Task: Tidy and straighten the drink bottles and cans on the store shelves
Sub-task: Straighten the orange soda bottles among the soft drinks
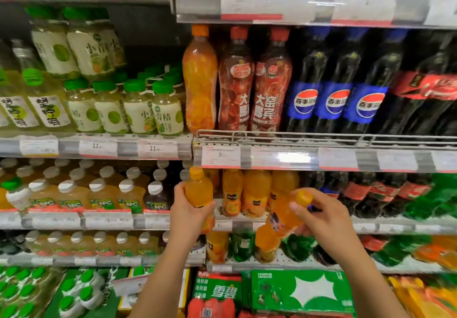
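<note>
The store shelves [279, 159] were full of drinks, with tall cola bottles [333, 87] above and a row of orange juice bottles [257, 194] on the lower shelf. In front of this row, the left hand [190, 209] gripped 1 upright orange bottle [199, 189], with the fingers curled round its body. The right hand [324, 216] held a tilted orange bottle [282, 221], pinching it near the yellow cap [304, 197], with its base pointing down and left. To do this step well, I think the person should bring the tilted bottle upright first, then set both bottles in the free place at the left end of the row, with labels facing front.
</note>
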Tool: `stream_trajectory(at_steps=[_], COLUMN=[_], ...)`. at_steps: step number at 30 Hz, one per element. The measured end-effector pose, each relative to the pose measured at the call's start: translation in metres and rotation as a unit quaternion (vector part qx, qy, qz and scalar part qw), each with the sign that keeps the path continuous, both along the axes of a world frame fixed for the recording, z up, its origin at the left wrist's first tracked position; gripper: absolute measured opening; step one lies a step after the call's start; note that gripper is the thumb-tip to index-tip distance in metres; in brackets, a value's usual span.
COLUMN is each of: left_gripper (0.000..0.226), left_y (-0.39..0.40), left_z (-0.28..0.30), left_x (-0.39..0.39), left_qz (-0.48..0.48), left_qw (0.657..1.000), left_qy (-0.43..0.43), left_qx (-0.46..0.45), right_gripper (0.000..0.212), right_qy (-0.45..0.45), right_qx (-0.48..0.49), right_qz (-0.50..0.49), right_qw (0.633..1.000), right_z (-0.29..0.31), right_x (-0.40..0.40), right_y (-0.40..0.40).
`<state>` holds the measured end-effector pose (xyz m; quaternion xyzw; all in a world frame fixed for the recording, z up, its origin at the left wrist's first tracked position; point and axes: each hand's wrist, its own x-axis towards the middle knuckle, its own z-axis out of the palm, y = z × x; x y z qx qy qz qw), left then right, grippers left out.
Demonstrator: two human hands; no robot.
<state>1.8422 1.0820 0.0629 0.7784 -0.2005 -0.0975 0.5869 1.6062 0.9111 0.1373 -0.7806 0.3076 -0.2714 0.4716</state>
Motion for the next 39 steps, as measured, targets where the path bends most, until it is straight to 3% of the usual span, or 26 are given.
stream_trajectory(at_steps=[10,20,30,34,39], left_gripper=[0.069,0.08,0.073,0.055,0.062], left_y=[-0.05,-0.065,-0.053,-0.049,-0.053], left_z=[-0.016,-0.03,-0.024,-0.02,-0.011], left_x=[0.01,0.017,0.024,0.031,0.037], left_qz=[0.051,0.015,-0.037,-0.051,-0.042], left_qw=[0.998,1.0,0.999,0.994,0.986], left_qy=[0.021,-0.024,-0.028,-0.053,-0.082], left_qx=[-0.016,0.011,0.028,0.076,0.142], right_gripper=[0.009,0.015,0.013,0.014,0.013], right_qy=[-0.004,0.017,0.028,0.023,0.015], right_qx=[0.0,0.015,-0.005,-0.012,-0.015], right_qz=[-0.041,-0.073,-0.051,-0.037,-0.033], right_qw=[0.999,0.997,0.998,0.999,0.999], right_z=[-0.004,-0.012,-0.011,-0.01,-0.007], right_x=[-0.039,-0.055,-0.053,-0.052,-0.052], right_y=[-0.02,-0.023,-0.021,-0.019,-0.019])
